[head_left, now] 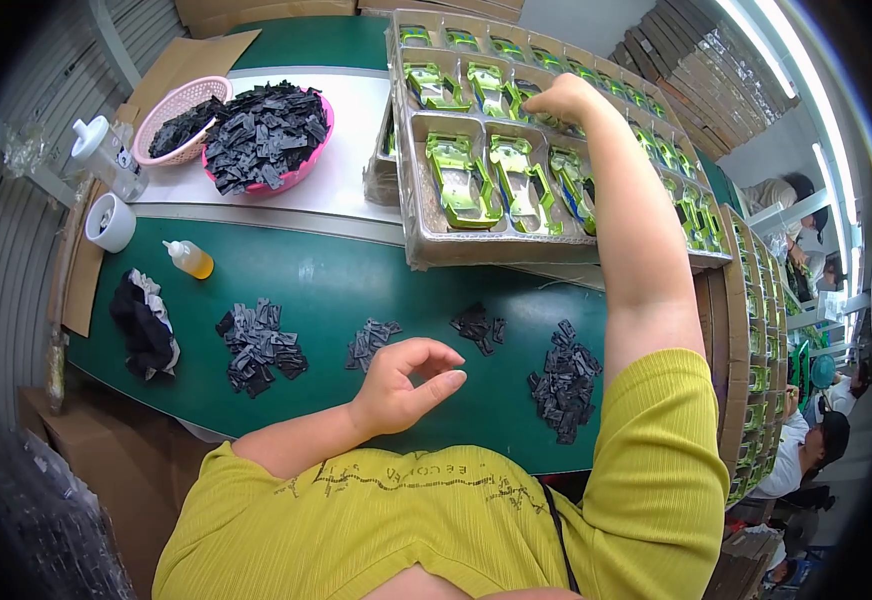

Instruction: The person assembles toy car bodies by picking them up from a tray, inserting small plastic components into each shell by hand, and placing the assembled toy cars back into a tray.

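My right hand (566,102) reaches far forward over a divided tray (501,248) of bright green plastic frames (459,180). Its fingers bend down, closed on a green frame in a back row; the hand itself partly hides that frame. Low over the green table, my left hand (401,388) holds nothing, thumb and fingers curved with a gap between them. Around it lie piles of small black plastic parts: a little pile (371,342) just behind it, a scattered one (476,326) beyond its fingertips, and larger ones to the left (261,345) and right (562,382).
Two pink baskets (328,140) of black parts stand at the back left. Near them are a clear bottle (106,160), a white cup (110,222), a small bottle of yellow liquid (190,259) and a dark cloth (143,325). More filled trays (756,350) and other people line the right.
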Motion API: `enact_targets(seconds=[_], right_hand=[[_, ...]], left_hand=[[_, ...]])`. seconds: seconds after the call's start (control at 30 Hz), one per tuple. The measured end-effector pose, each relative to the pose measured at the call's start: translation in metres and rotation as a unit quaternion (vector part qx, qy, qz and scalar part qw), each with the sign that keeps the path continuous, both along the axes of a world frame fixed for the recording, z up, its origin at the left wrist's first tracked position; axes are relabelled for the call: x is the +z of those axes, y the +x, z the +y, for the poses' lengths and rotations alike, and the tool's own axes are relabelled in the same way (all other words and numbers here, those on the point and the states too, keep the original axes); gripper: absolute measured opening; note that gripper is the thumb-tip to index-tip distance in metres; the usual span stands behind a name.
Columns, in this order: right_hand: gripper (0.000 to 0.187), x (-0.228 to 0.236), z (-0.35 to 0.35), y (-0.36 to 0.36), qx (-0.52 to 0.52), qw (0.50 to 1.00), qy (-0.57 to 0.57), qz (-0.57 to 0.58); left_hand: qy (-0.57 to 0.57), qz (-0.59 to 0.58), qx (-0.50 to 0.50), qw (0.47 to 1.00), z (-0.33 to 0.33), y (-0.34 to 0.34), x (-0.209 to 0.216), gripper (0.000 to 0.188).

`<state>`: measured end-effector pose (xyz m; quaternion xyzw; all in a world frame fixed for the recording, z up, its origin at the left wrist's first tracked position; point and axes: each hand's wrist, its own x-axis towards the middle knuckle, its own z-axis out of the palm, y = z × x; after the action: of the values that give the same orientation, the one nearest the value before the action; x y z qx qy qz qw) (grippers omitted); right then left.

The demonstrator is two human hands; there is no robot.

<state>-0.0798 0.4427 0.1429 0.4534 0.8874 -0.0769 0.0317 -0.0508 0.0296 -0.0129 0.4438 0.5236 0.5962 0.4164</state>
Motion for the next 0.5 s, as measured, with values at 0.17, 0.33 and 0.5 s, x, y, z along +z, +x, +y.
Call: enact_targets(seconds=[0.17,0.33,0.5], right_hand=[[0.052,-0.01,-0.008,-0.008,-0.013,1.0,0.022,-0.013],[0.046,0.004,0.0,0.038,-0.084,0.968,-0.018,0.237],[0.024,0.024,-0.064,0.138,0.03,0.606,-0.544,0.58]], left_hand=[[-0.012,-0.02,0.01,1.0,-0.006,0.003,-0.011,0.019],[0.004,-0.001,0.05,0.999,0.002,0.007,-0.017,0.021],[0.021,0.071,0.053,0.996,0.004,-0.002,-0.014,0.03]])
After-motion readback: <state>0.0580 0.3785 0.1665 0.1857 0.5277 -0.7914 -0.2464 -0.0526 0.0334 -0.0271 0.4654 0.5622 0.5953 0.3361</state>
